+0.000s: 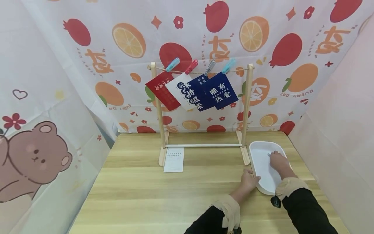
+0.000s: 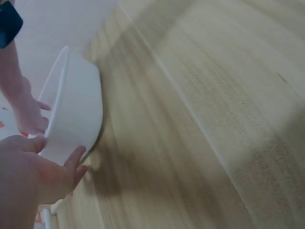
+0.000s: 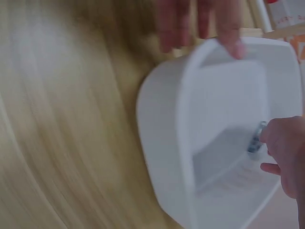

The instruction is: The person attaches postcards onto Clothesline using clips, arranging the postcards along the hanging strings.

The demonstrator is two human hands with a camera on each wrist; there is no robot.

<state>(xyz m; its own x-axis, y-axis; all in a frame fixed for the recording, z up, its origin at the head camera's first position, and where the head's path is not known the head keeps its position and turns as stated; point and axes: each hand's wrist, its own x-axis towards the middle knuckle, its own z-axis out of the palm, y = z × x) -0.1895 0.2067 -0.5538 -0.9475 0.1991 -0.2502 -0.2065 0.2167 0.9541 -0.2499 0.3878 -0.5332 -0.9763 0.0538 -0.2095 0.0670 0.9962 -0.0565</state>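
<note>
A white plastic basin (image 1: pixel 264 188) stands on the table at the right. My left hand (image 1: pixel 248 180) grips its near left side, thumb over the rim and fingers along the outer wall, as the left wrist view also shows. Inside the basin is my right hand (image 1: pixel 279 161), its fingertips pinching a small grey clothespin (image 3: pixel 257 137). Part of the clothespin is hidden by the fingers. On the wooden rack (image 1: pixel 247 107), a string carries a red card (image 1: pixel 168 97), a white card (image 1: pixel 178 89) and two blue cards (image 1: pixel 223 94), each under a clothespin.
A white printed card (image 1: pixel 173 160) lies on the table (image 1: pixel 140 195) by the rack's left foot. Fruit-patterned cloth (image 1: pixel 128 71) hangs behind the rack, and pale cloth walls (image 1: pixel 342 113) stand at both sides. The rack's right foot is close to the basin.
</note>
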